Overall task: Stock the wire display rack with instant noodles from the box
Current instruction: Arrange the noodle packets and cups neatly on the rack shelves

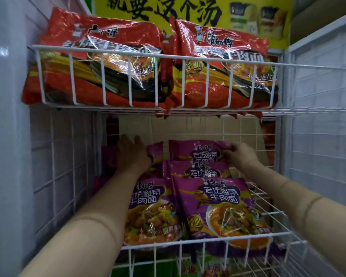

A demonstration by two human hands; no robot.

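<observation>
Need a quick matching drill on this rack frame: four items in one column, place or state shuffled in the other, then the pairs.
Column 1
1. red noodle packs
2. purple noodle packs
3. left hand
4. right hand

Column 2
A. pinches the top edge of the rearmost purple pack
B. fill the upper wire basket
C. lies flat on a rear pack at the left of the lower shelf
D. stacked in rows on the lower wire shelf

Pairs: 1-B, 2-D, 3-C, 4-A
</observation>
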